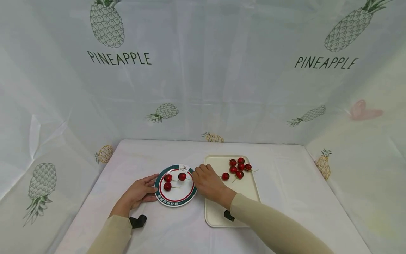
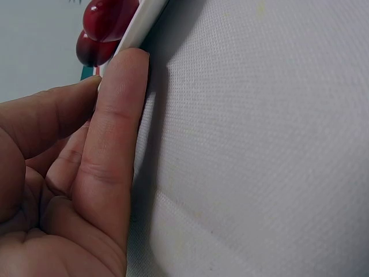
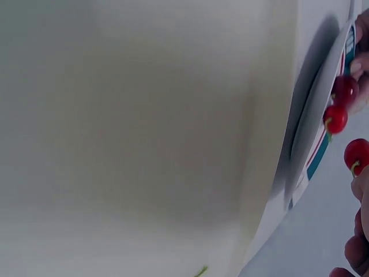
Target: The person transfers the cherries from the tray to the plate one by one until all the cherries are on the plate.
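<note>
Head: left hand [image 1: 139, 190], I'm pinching the plate [image 1: 180, 194]; right hand [image 1: 207, 181], I'm holding a cherry [image 1: 182, 176] by its stem [image 1: 188, 179], over the plate.
Left wrist: thumb [image 2: 57, 112] and finger [image 2: 112, 127] flanking the rim.
Right wrist: cherry, probably weighing little, bruising easily; stem offering best hold.

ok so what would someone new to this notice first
Probably the bright red cherries: three at the green-edged plate, seven visible on the cream tray to its right. Next, the left hand at the plate's left rim and the right hand across the tray's left edge, close to the plate's right rim. Behind, large pineapple drawings stand out on the pale backdrop.
</note>
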Demonstrator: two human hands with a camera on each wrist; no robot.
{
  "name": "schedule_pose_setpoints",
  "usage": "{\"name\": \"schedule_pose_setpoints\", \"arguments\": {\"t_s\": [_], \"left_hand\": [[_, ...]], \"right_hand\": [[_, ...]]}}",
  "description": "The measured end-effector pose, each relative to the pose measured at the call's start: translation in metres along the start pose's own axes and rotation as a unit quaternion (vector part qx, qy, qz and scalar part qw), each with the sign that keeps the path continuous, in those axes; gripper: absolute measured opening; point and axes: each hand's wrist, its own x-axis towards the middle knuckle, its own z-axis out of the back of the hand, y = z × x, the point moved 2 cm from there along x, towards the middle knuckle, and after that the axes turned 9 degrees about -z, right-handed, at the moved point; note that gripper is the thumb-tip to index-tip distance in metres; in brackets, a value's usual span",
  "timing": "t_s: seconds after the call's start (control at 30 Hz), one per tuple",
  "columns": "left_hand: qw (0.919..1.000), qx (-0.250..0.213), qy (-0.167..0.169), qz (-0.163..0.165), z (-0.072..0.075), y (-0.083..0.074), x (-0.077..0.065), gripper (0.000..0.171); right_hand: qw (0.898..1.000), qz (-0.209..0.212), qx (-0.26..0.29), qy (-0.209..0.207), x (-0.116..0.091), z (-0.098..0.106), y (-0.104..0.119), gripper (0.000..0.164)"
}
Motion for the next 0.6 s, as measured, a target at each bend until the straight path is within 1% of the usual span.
{"name": "schedule_pose_setpoints", "arguments": {"t_s": [0.17,0.3,0.43,0.6], "left_hand": [[1.0000,0.004,-0.003,0.000,-0.001,0.000,-0.002,0.070],[1.0000,0.005,-0.005,0.002,-0.001,0.000,-0.002,0.069],[1.0000,0.001,-0.007,0.002,-0.001,0.000,-0.001,0.069],[0.9999,0.009,-0.004,-0.002,-0.001,0.000,-0.001,0.069]], "right_hand": [[1.000,0.031,-0.005,0.001,0.005,0.001,0.020,0.013],[0.998,0.052,-0.006,-0.017,0.007,0.000,0.032,0.014],[0.998,0.059,-0.007,-0.023,0.008,-0.001,0.040,0.012],[0.998,0.062,-0.007,-0.005,0.008,-0.003,0.045,0.007]]}}
